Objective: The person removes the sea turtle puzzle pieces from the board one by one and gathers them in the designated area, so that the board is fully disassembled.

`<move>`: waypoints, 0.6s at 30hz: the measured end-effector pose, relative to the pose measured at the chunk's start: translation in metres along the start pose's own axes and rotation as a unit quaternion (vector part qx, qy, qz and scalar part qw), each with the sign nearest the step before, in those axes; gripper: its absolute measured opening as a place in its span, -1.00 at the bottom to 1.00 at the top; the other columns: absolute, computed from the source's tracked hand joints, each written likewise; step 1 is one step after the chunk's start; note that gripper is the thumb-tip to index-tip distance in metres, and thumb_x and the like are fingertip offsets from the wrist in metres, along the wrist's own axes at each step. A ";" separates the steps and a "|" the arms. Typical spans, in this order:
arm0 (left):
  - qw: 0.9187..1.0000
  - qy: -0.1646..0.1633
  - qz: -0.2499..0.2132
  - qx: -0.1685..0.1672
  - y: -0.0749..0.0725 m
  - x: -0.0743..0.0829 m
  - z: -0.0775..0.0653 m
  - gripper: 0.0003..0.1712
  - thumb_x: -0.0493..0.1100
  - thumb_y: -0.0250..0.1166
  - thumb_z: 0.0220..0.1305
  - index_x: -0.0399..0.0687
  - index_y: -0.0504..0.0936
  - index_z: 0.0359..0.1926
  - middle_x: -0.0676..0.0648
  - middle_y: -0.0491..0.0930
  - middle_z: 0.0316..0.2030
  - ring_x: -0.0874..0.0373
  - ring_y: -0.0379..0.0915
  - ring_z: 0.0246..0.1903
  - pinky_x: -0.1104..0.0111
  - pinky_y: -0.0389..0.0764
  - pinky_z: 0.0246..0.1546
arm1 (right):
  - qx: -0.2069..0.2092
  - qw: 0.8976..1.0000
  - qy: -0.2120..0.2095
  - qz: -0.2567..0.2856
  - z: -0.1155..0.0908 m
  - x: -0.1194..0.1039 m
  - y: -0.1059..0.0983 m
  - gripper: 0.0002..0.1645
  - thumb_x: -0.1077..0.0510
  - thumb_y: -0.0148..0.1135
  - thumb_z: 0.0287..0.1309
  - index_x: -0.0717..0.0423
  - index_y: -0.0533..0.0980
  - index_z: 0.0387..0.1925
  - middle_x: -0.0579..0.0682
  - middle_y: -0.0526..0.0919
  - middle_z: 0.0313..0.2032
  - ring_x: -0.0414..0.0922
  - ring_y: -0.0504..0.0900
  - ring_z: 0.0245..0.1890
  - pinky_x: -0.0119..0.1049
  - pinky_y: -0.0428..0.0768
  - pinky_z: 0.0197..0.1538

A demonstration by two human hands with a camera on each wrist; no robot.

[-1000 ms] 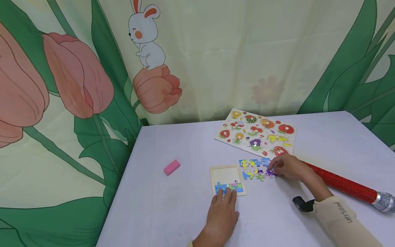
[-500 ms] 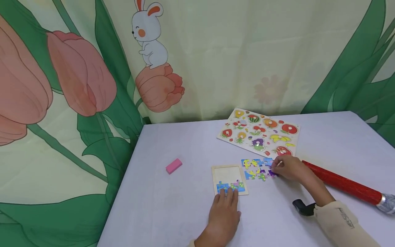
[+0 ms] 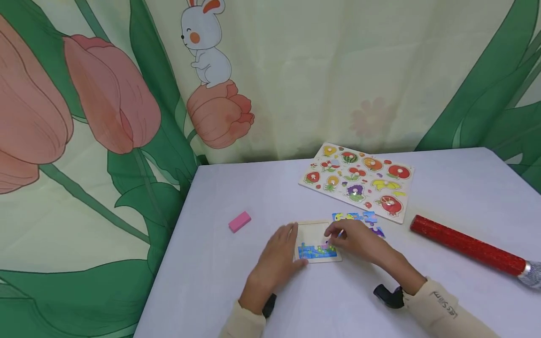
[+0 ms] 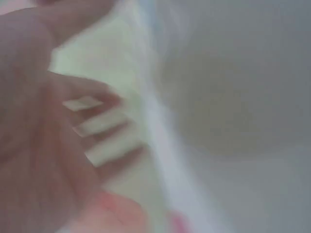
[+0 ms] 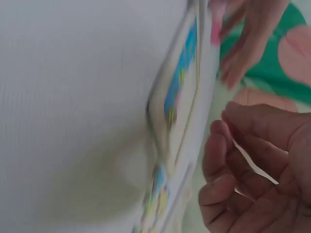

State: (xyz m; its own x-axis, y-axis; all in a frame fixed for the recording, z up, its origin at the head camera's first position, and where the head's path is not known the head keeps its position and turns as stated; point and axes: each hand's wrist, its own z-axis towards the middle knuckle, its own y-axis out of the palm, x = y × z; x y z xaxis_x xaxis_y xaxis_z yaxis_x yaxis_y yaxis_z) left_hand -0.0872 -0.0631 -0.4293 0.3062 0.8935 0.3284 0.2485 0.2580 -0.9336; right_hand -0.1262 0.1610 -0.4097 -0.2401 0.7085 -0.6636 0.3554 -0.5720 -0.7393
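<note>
Finding: a small jigsaw, part assembled, in a wooden frame (image 3: pixel 324 261) lying flat on the white-covered table (image 3: pixel 203 281) in front of the person. Work done: the fitted pieces (image 3: pixel 317 252) fill a band along the near side of the frame, seated edge to edge as far as can be seen. Work left: the pale backing (image 3: pixel 310 234) beyond that band lies bare — in this judgement more than half the picture is outstanding, the right hand masking part of the area. The loose pieces (image 3: pixel 351 216) lie face up to the right of the frame, below the fruit board (image 3: pixel 357 176); their count cannot be given, as the right hand hides some. Condition: the fitted band is mainly blue with green and yellow marks and a touch of pink; the loose stock shows blue, yellow and purple. No damage is visible at this size. Left hand (image 3: pixel 274 258): fingers extended along the frame's left side, thumb near its lower left corner, nothing gripped. Right hand (image 3: pixel 359 239): fingers curled over the frame's right portion, thumb and forefinger close together — whether they pinch a piece cannot be confirmed from either view.
</note>
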 end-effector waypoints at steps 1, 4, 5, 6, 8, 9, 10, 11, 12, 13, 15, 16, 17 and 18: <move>1.000 0.007 -0.024 0.004 -0.001 -0.010 0.006 0.10 0.13 0.47 0.27 -0.13 0.08 0.61 -0.09 0.15 0.54 0.01 0.05 0.52 0.17 0.18 0.47 | 0.001 1.000 -0.008 0.003 0.001 -0.004 0.005 -0.82 0.30 0.38 0.26 0.13 0.72 -0.11 -0.15 0.64 -0.31 -0.15 0.54 -0.29 -0.37 0.59 -0.26; 0.996 0.024 -0.088 -0.012 0.000 -0.032 0.018 0.16 0.14 0.51 0.21 -0.03 0.05 0.63 0.01 0.05 0.59 0.06 -0.06 0.55 0.14 0.16 0.48 | 0.002 1.000 -0.024 0.002 0.007 -0.014 0.020 -0.77 0.31 0.39 0.25 0.17 0.72 -0.05 -0.14 0.67 -0.29 -0.18 0.51 -0.33 -0.38 0.57 -0.29; 0.994 0.025 -0.104 -0.021 0.001 -0.036 0.020 0.16 0.14 0.52 0.20 -0.01 0.06 0.63 0.03 0.03 0.60 0.07 -0.07 0.56 0.12 0.16 0.48 | 0.002 1.000 -0.028 -0.003 0.009 -0.017 0.025 -0.74 0.30 0.41 0.24 0.18 0.72 -0.03 -0.12 0.67 -0.27 -0.18 0.51 -0.33 -0.38 0.56 -0.28; 0.993 0.028 -0.111 -0.029 0.002 -0.039 0.021 0.15 0.14 0.52 0.20 0.00 0.08 0.63 0.04 0.03 0.60 0.07 -0.08 0.56 0.10 0.14 0.48 | 0.002 1.000 -0.028 -0.010 0.012 -0.018 0.030 -0.71 0.29 0.43 0.22 0.19 0.71 -0.01 -0.12 0.68 -0.26 -0.19 0.51 -0.32 -0.37 0.55 -0.26; 0.992 0.035 -0.113 -0.037 0.004 -0.041 0.023 0.11 0.12 0.51 0.21 -0.01 0.12 0.62 0.04 0.05 0.59 0.07 -0.07 0.56 0.09 0.08 0.51 | 0.000 0.999 -0.023 -0.023 0.016 -0.019 0.039 -0.65 0.28 0.48 0.17 0.22 0.71 0.02 -0.10 0.67 -0.26 -0.18 0.51 -0.32 -0.34 0.54 -0.24; 0.992 0.038 -0.112 -0.038 0.005 -0.041 0.023 0.08 0.11 0.51 0.22 -0.03 0.15 0.61 0.03 0.07 0.59 0.07 -0.07 0.56 0.09 0.04 0.52 | 0.000 0.999 -0.017 -0.028 0.018 -0.020 0.043 -0.61 0.27 0.51 0.14 0.22 0.71 0.03 -0.10 0.66 -0.25 -0.19 0.51 -0.31 -0.34 0.54 -0.23; 0.993 0.038 -0.109 -0.040 0.005 -0.040 0.023 0.06 0.10 0.50 0.23 -0.06 0.17 0.60 0.02 0.08 0.59 0.07 -0.06 0.56 0.10 0.01 0.52 | 0.000 0.999 -0.013 -0.032 0.019 -0.020 0.046 -0.59 0.26 0.54 0.11 0.22 0.71 0.03 -0.10 0.66 -0.25 -0.19 0.53 -0.30 -0.33 0.54 -0.21; 0.993 0.038 -0.104 -0.041 0.006 -0.040 0.022 0.05 0.09 0.50 0.23 -0.08 0.19 0.59 0.01 0.10 0.58 0.07 -0.05 0.56 0.11 -0.02 0.53 | -0.001 0.999 -0.008 -0.036 0.019 -0.021 0.048 -0.58 0.26 0.56 0.08 0.21 0.72 0.02 -0.11 0.65 -0.26 -0.18 0.53 -0.28 -0.32 0.55 -0.20; 0.993 0.037 -0.099 -0.043 0.006 -0.039 0.021 0.03 0.09 0.50 0.23 -0.10 0.20 0.58 0.00 0.11 0.58 0.08 -0.05 0.56 0.11 -0.05 0.53 | -0.001 0.999 -0.003 -0.039 0.020 -0.022 0.050 -0.58 0.25 0.58 0.05 0.19 0.72 0.01 -0.12 0.65 -0.27 -0.18 0.54 -0.27 -0.31 0.56 -0.17; 0.994 0.037 -0.095 -0.043 0.006 -0.039 0.021 0.03 0.09 0.50 0.23 -0.11 0.21 0.58 0.00 0.11 0.58 0.08 -0.05 0.56 0.12 -0.06 0.54 | -0.001 0.999 -0.003 -0.038 0.020 -0.023 0.051 -0.58 0.25 0.59 0.04 0.18 0.73 -0.01 -0.13 0.64 -0.28 -0.18 0.54 -0.28 -0.30 0.56 -0.17; 0.995 0.030 -0.085 -0.041 0.006 -0.037 0.020 0.02 0.10 0.50 0.22 -0.10 0.22 0.57 0.00 0.12 0.57 0.08 -0.03 0.55 0.13 -0.04 0.53 | 0.004 0.999 -0.002 -0.037 0.020 -0.025 0.053 -0.60 0.26 0.60 0.01 0.14 0.74 -0.04 -0.15 0.62 -0.30 -0.18 0.54 -0.28 -0.28 0.58 -0.14; 0.996 0.028 -0.079 -0.039 0.006 -0.037 0.020 0.02 0.10 0.50 0.22 -0.10 0.23 0.57 -0.01 0.12 0.57 0.08 -0.03 0.55 0.13 -0.03 0.53 | 0.007 0.999 -0.004 -0.037 0.020 -0.025 0.053 -0.60 0.27 0.61 0.00 0.12 0.74 -0.06 -0.16 0.62 -0.31 -0.18 0.54 -0.27 -0.25 0.59 -0.13; 0.996 0.026 -0.075 -0.038 0.006 -0.037 0.019 0.02 0.10 0.50 0.22 -0.10 0.23 0.57 -0.01 0.13 0.57 0.08 -0.02 0.55 0.12 -0.02 0.53 | 0.010 0.999 -0.005 -0.037 0.021 -0.025 0.053 -0.60 0.27 0.62 -0.01 0.10 0.74 -0.07 -0.16 0.62 -0.33 -0.18 0.54 -0.28 -0.24 0.59 -0.11; 0.997 0.024 -0.071 -0.036 0.006 -0.037 0.019 0.02 0.10 0.50 0.22 -0.10 0.23 0.57 -0.01 0.13 0.57 0.08 -0.02 0.55 0.12 -0.02 0.53 | 0.014 0.999 -0.008 -0.036 0.022 -0.026 0.054 -0.60 0.28 0.62 -0.03 0.09 0.73 -0.08 -0.17 0.62 -0.34 -0.18 0.54 -0.28 -0.22 0.60 -0.10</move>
State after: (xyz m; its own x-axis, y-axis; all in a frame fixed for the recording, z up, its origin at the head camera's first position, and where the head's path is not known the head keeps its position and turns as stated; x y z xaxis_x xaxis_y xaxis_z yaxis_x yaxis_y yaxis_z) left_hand -0.1147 -0.0875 -0.4494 0.3068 0.8308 0.4643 0.3569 0.3518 -0.8653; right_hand -0.1205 0.1031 -0.4347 -0.2792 0.7418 -0.6098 0.3116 -0.5307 -0.7882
